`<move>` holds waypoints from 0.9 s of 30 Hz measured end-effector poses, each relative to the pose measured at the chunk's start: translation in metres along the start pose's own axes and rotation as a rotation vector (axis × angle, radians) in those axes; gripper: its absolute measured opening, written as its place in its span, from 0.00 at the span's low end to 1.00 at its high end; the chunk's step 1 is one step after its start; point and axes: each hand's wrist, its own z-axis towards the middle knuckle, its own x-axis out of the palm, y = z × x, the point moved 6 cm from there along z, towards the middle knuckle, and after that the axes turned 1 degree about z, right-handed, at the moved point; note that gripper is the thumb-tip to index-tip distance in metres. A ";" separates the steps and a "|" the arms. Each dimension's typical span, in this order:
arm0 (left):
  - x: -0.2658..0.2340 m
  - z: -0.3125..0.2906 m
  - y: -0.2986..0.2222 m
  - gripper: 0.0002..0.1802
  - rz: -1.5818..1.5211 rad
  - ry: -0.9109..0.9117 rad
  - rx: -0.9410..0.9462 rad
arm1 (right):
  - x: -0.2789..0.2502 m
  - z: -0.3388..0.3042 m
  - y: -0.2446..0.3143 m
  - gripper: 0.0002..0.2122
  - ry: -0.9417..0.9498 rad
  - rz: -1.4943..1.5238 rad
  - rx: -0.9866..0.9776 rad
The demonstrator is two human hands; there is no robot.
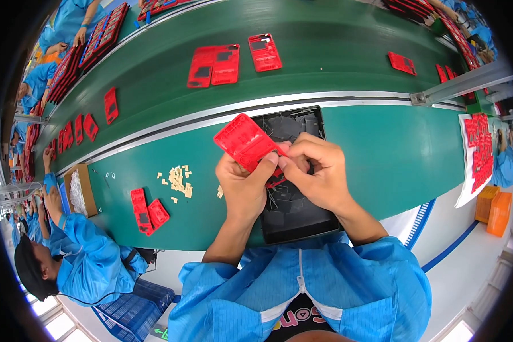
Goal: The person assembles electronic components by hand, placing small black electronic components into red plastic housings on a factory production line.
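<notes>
My left hand [242, 185] grips a red plastic frame part [244, 141] from below and tilts it up over a black tray [293, 219]. My right hand [316, 171] pinches the part's right edge, thumb and fingertips closed on it next to the left thumb. The tray holds several thin dark sheets [288, 125] and lies on the green worktable [393, 154] in front of me.
A green conveyor belt [325, 74] behind the table carries red frame parts [214, 64]. Small beige pieces [179, 179] and two red parts [148, 211] lie to my left. A co-worker in blue [88, 262] sits there beside a cardboard box [80, 191]. A printed sheet [479, 154] hangs at the right.
</notes>
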 end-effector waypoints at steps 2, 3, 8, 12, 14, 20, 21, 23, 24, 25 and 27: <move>0.000 -0.001 -0.002 0.12 -0.051 -0.031 -0.019 | 0.001 0.002 -0.002 0.03 0.000 0.053 0.049; -0.004 0.001 0.001 0.16 -0.005 -0.024 -0.015 | 0.000 0.004 -0.006 0.03 0.003 0.112 0.100; -0.006 0.011 -0.011 0.23 -0.015 -0.035 0.001 | -0.079 0.064 -0.039 0.08 -0.285 -0.107 0.161; -0.006 0.009 -0.013 0.21 0.017 -0.039 0.000 | -0.122 0.118 -0.092 0.11 -0.308 -0.321 0.272; -0.006 0.008 -0.012 0.21 0.032 -0.031 -0.015 | -0.123 0.129 -0.117 0.12 -0.228 -0.222 0.343; -0.015 0.010 -0.013 0.21 0.058 -0.058 0.003 | -0.181 0.135 -0.108 0.12 -0.398 -0.555 0.197; -0.015 0.010 -0.012 0.21 0.057 -0.055 -0.001 | -0.204 0.135 -0.111 0.12 -0.457 -0.608 0.179; -0.016 0.008 -0.013 0.21 0.057 -0.056 -0.001 | -0.244 0.134 -0.113 0.14 -0.561 -0.742 0.163; -0.013 0.009 -0.011 0.22 0.063 -0.031 -0.019 | -0.273 0.132 -0.115 0.17 -0.597 -0.944 0.115; -0.011 0.010 -0.009 0.22 0.072 -0.014 -0.037 | -0.291 0.128 -0.115 0.20 -0.623 -1.142 0.067; -0.011 0.010 -0.009 0.20 0.066 -0.024 -0.031 | -0.305 0.118 -0.123 0.26 -0.679 -1.196 0.192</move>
